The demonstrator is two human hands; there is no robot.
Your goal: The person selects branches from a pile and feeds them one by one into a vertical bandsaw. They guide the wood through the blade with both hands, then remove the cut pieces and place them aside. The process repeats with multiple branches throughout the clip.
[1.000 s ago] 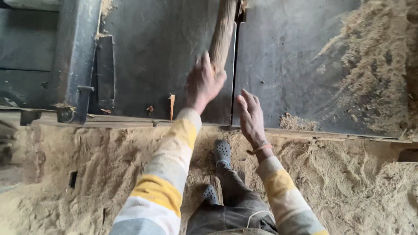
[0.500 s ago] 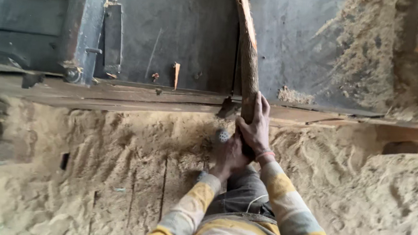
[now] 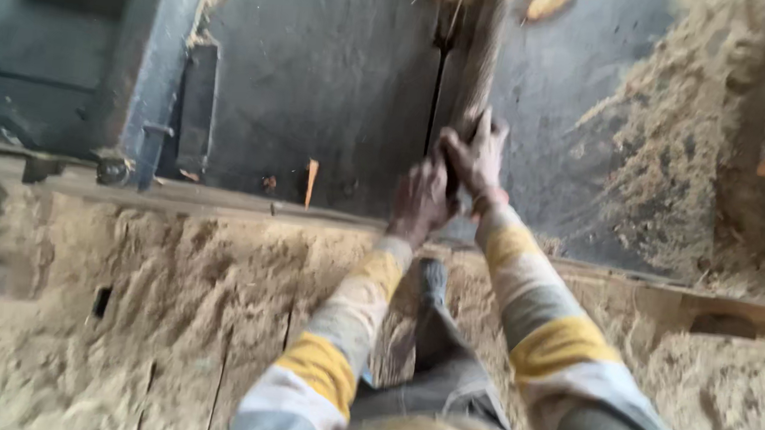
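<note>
A long wooden plank (image 3: 477, 59) stands on edge on the dark metal saw table (image 3: 320, 83), running away from me beside a narrow slot (image 3: 436, 83). My left hand (image 3: 420, 195) and my right hand (image 3: 474, 154) are both closed around the plank's near end, close together, just past the table's front edge. The picture is blurred by motion, so the fingers are hard to make out. My sleeves are striped yellow, grey and white.
Heaps of sawdust (image 3: 670, 147) cover the table's right side and the ground (image 3: 165, 316) in front. A metal fence rail (image 3: 153, 60) runs along the left. A small orange wood chip (image 3: 312, 178) lies near the front edge. My leg and shoe (image 3: 432, 283) show below.
Both hands have moved forward over the table with the plank's near end. The plank, tilted half a second ago, now points straight away along the slot.
</note>
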